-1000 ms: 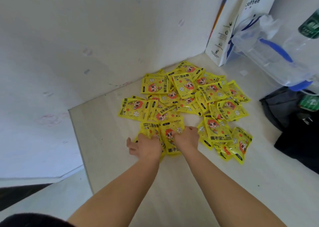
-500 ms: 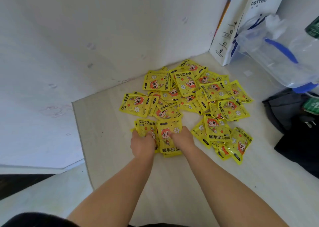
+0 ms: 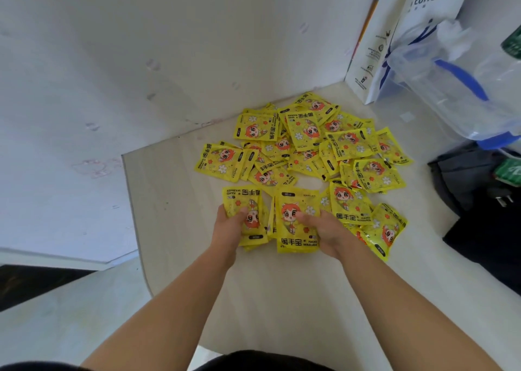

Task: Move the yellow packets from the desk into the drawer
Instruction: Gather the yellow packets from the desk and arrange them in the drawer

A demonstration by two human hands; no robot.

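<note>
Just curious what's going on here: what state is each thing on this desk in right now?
left hand: gripping a small stack of packets
right hand: gripping another stack
yellow packets: mostly heaped loose on the desk
white paper bag: upright against the wall
clear plastic bag: slumped, blue handles

The yellow packets [image 3: 297, 224] read "HAND WARMER"; behind them the white paper bag [image 3: 394, 32] shows "coffee", its smaller print seemingly illegible.
</note>
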